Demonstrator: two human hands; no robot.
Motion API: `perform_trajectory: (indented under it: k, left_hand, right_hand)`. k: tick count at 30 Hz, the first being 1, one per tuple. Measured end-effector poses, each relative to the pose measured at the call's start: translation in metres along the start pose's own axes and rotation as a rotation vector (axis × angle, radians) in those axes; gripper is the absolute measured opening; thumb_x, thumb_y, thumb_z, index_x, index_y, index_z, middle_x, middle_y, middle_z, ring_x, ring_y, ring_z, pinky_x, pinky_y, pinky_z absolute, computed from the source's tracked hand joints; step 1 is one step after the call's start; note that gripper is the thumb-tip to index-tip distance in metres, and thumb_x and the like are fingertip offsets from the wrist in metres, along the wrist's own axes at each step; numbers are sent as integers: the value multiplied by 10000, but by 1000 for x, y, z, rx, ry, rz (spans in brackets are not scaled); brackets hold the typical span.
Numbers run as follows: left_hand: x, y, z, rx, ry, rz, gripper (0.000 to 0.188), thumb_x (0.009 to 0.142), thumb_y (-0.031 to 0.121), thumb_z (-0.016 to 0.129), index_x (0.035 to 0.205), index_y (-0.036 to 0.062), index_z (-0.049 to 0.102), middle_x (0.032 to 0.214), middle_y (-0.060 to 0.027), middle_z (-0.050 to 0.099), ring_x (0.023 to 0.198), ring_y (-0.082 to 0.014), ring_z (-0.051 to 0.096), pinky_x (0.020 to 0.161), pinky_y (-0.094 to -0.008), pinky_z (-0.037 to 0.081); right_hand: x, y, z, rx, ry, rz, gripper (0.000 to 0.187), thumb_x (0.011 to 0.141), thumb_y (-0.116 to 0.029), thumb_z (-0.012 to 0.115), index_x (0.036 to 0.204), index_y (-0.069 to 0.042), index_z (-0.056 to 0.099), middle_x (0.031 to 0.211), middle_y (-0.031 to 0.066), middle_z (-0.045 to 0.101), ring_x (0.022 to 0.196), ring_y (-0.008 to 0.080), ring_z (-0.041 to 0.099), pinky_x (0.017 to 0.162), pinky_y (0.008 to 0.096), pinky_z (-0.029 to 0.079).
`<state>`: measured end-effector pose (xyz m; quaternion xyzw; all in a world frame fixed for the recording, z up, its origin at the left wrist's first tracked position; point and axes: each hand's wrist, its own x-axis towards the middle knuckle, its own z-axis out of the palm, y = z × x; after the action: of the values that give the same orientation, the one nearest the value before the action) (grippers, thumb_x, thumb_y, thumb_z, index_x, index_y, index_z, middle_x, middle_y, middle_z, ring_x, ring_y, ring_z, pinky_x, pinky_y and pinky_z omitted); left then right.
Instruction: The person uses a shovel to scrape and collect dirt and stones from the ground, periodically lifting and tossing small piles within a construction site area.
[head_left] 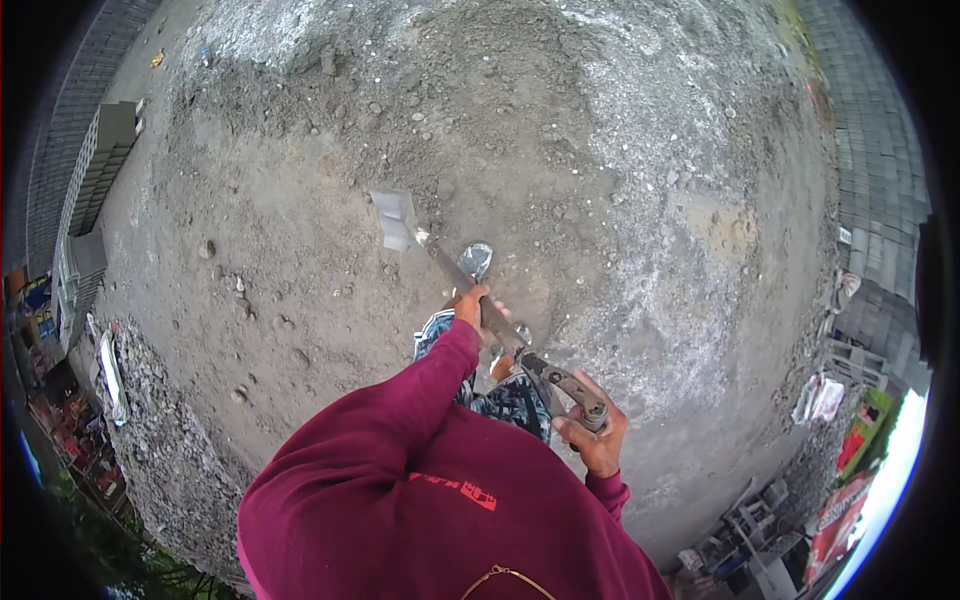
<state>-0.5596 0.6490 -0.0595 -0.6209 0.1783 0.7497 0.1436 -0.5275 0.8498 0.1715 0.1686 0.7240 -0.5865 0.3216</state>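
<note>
I hold a long-handled shovel (448, 262) slantwise in front of my body. Its pale metal blade (395, 218) is at the far left end, over the grey ground ahead of my feet. My left hand (472, 307) is wrapped round the middle of the shaft. At the near right end, my right hand (598, 428) grips the worn handle (572, 388), its fingers partly hidden behind it. No load shows on the blade. Whether the blade touches the ground I cannot tell.
Loose gravelly soil (480, 130) spreads ahead, with a whitish powdery strip (660, 200) to the right. Stacked grey blocks (100, 150) stand at the far left. A gravel heap (170, 450) lies at the near left. Piled lumber and clutter (765, 535) sit at the near right.
</note>
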Motion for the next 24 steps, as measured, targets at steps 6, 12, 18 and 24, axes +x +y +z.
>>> perform_trajectory:
  k: [6,12,18,24]
  left_hand:
    - [63,-105,-11,230,9,35,208,762,160,632,827,-15,539,670,-130,584,530,-246,608,470,-408,527]
    - [153,-226,-1,669,102,102,260,769,145,603,821,-106,564,647,-158,625,535,-257,640,443,-378,517]
    - [270,-283,-18,1050,113,173,319,773,249,597,718,-64,622,659,-161,655,570,-230,655,539,-357,527]
    - [326,-219,14,910,142,324,261,785,218,610,759,-42,596,683,-144,639,534,-241,625,486,-374,525]
  right_hand:
    - [-45,125,-20,691,384,166,646,720,-67,640,1336,-9,456,615,19,510,503,141,502,514,287,452]
    - [-45,275,-70,1194,509,375,185,823,-244,581,710,-126,494,520,3,393,437,188,419,476,366,404]
    - [12,390,-110,1317,476,495,396,842,-347,573,543,-147,409,466,10,403,413,193,441,491,366,421]
    - [149,392,-75,1392,407,456,250,786,-324,637,697,-173,459,490,-39,366,419,144,394,479,345,389]
